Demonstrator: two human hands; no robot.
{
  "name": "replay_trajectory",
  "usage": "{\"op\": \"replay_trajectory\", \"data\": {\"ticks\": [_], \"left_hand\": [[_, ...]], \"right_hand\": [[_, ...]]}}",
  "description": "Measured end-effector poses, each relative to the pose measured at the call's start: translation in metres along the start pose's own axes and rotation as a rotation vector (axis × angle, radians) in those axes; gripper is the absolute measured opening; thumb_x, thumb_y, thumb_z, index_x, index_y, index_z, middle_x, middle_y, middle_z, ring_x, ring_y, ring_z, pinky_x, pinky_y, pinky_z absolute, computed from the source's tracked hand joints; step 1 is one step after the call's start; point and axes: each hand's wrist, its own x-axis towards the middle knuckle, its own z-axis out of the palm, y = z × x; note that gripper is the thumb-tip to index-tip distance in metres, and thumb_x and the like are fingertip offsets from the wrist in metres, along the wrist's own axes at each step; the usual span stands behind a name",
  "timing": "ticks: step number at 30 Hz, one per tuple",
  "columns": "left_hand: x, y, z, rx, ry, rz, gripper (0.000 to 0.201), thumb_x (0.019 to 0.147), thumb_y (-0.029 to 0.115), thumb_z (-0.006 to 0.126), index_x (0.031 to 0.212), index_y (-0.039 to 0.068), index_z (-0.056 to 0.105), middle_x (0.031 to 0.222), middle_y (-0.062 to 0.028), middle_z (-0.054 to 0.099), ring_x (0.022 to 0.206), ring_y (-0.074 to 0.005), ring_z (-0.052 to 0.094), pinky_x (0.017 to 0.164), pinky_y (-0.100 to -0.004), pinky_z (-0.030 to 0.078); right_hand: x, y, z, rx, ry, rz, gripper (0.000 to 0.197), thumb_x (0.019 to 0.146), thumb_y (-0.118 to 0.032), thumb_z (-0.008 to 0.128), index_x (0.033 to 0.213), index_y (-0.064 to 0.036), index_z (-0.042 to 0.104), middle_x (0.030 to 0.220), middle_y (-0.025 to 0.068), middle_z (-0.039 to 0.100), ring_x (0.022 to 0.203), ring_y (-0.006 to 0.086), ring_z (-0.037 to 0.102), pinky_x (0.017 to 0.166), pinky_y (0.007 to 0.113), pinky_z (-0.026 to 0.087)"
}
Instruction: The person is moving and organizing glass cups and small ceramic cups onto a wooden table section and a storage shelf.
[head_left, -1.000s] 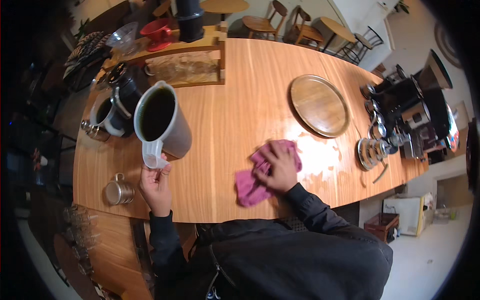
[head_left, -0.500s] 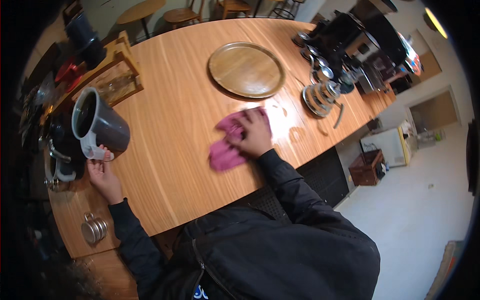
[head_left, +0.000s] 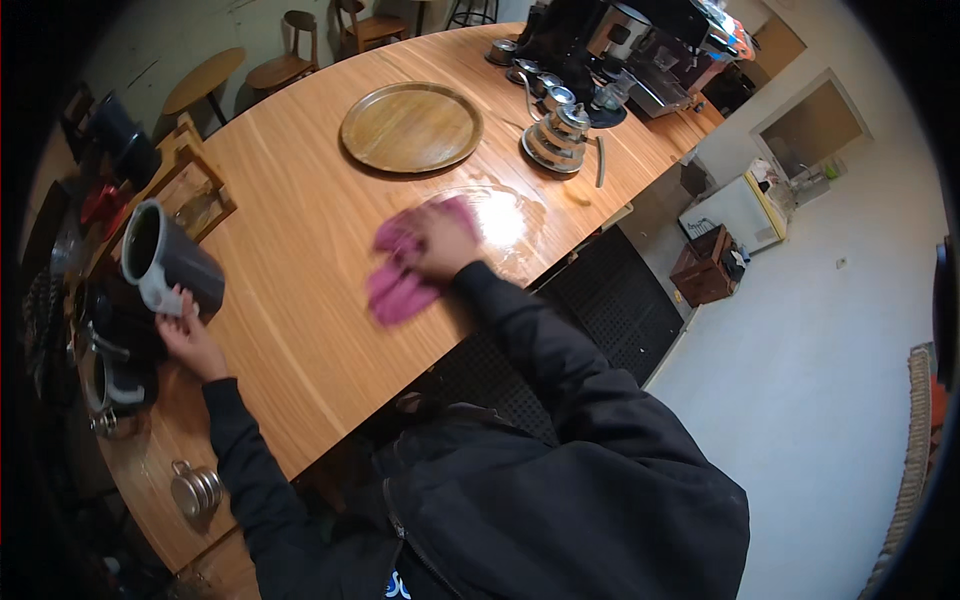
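Note:
My right hand [head_left: 440, 248], blurred by motion, presses a crumpled pink cloth [head_left: 392, 295] against the wooden table [head_left: 290, 330]. Beside the cloth, a wet patch [head_left: 510, 225] shines on the tabletop. On the left, my left hand [head_left: 192, 338] has its fingers closed around the pale handle of a large dark grey pitcher [head_left: 190, 270], which stands near the table's left edge. A round brown tray [head_left: 412, 128] lies flat just beyond the cloth. To the right of the tray is a glass kettle or pot [head_left: 557, 140] with metal bands and a lid.
A black coffee machine [head_left: 655, 75] with small metal canisters [head_left: 545, 85] occupies the far right. Stacked metal cups [head_left: 196, 490] stand at the near left, below another dark pitcher [head_left: 125, 385]. A wooden rack [head_left: 200, 195] is behind the grey pitcher. A black mat [head_left: 620, 310] covers the floor at right.
The whole view has turned, so the table's things sit further left in the picture. Separate wet marks beside the cloth now look like one smeared patch. Both hands keep their holds.

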Motion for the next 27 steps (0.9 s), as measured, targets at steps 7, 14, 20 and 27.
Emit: {"op": "replay_trajectory", "data": {"ticks": [7, 14, 20, 27], "left_hand": [[-0.079, 0.022, -0.026, 0.007, -0.019, 0.029, 0.053, 0.096, 0.015, 0.069, 0.141, -0.002, 0.045, 0.131, -0.01, 0.058, 0.108, -0.0171, 0.061, 0.094, -0.028, 0.049], [-0.227, 0.126, -0.106, 0.23, -0.204, -0.463, 0.039, 0.094, 0.016, 0.069, 0.128, 0.0, 0.057, 0.115, -0.0147, 0.066, 0.096, -0.0208, 0.066, 0.084, -0.0337, 0.053], [-0.203, 0.129, -0.196, 0.786, 0.438, -0.03, 0.055, 0.082, 0.018, 0.079, 0.127, 0.001, 0.054, 0.117, -0.0196, 0.064, 0.11, -0.0372, 0.061, 0.097, -0.0457, 0.047], [-0.156, 0.094, -0.248, 0.419, 0.401, -0.098, 0.064, 0.079, 0.023, 0.083, 0.131, 0.004, 0.05, 0.12, -0.0199, 0.064, 0.111, -0.0372, 0.065, 0.094, -0.0434, 0.052]], "right_hand": [[-0.05, 0.04, -0.037, -0.453, 0.215, 0.672, 0.062, 0.089, -0.062, 0.055, 0.141, -0.0271, 0.056, 0.135, 0.0174, 0.059, 0.122, 0.0388, 0.056, 0.101, 0.055, 0.043], [-0.115, -0.174, 0.069, -0.145, -0.194, -0.241, 0.07, 0.083, -0.048, 0.067, 0.145, -0.0194, 0.052, 0.155, 0.0208, 0.041, 0.143, 0.0458, 0.035, 0.115, 0.06, 0.028], [-0.069, -0.292, 0.129, 0.108, -0.274, -0.533, 0.06, 0.088, -0.046, 0.066, 0.139, -0.0153, 0.058, 0.151, 0.0217, 0.045, 0.142, 0.0443, 0.038, 0.117, 0.056, 0.028], [-0.035, -0.336, 0.167, 0.199, -0.048, -0.463, 0.051, 0.087, -0.036, 0.074, 0.13, -0.0105, 0.064, 0.137, 0.0252, 0.054, 0.126, 0.0418, 0.053, 0.104, 0.05, 0.044]]}}
